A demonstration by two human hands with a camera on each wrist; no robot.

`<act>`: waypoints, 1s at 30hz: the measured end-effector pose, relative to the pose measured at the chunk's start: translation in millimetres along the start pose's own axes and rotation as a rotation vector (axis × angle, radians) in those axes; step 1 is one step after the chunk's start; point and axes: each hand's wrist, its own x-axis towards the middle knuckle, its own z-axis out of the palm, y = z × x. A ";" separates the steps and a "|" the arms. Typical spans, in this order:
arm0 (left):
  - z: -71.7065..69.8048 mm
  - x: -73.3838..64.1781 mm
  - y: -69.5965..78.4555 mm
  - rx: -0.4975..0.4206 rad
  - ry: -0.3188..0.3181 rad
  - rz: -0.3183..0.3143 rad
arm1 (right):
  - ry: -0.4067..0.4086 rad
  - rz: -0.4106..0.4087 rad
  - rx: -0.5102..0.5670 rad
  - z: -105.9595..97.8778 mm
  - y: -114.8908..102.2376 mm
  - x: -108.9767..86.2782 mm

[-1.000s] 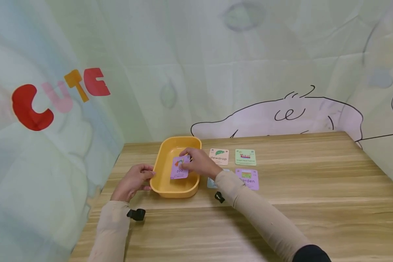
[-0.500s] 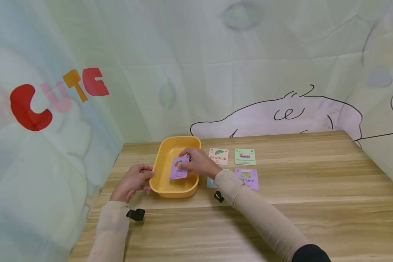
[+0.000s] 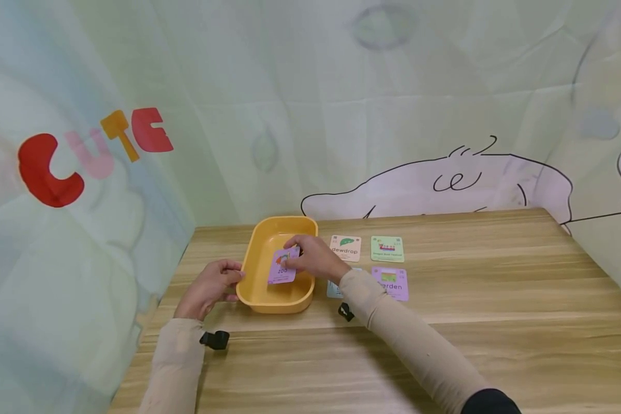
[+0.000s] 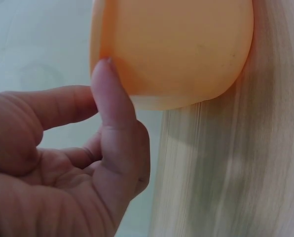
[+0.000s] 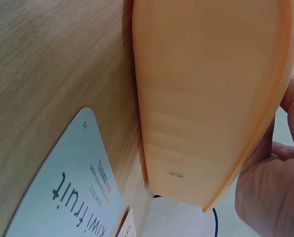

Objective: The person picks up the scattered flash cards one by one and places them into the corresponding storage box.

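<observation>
A yellow plastic tub (image 3: 275, 307) stands at the left of the table, and my left hand (image 3: 212, 287) is at its left side. In the left wrist view, the thumb and a finger of that hand (image 4: 117, 133) pinch the tub's rim. My right hand (image 3: 318, 256) reaches over the tub's right edge and pinches a purple "zoo" picture card (image 3: 282, 275) by its upper right part, within the tub's opening. In the right wrist view the same hand (image 5: 275, 177) shows behind the tub's wall (image 5: 206, 89), and the card is hidden.
Right of the tub lie a "dewdrop" card (image 3: 346, 250), a green card with a boat picture (image 3: 387, 250) and a purple "garden" card (image 3: 397, 287). A blue "kiwifruit" card (image 5: 73, 182) is partly covered by my right arm. A printed curtain (image 3: 248, 115) hangs behind the table.
</observation>
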 end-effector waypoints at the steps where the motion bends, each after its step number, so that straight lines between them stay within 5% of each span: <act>1: 0.1 0.0 -0.1 -0.001 -0.001 0.000 | 0.002 -0.002 0.001 0.2 0.3 0.0; 14: 0.5 -0.7 0.9 0.002 -0.008 0.000 | 0.041 -0.026 -0.045 2.4 1.6 0.8; 25: 1.0 -2.5 -0.5 -0.005 -0.006 0.002 | -0.006 -0.026 0.113 2.5 1.9 -0.4; 30: 1.0 -1.4 -0.3 -0.004 -0.001 -0.003 | -0.004 -0.019 0.102 2.4 2.1 0.3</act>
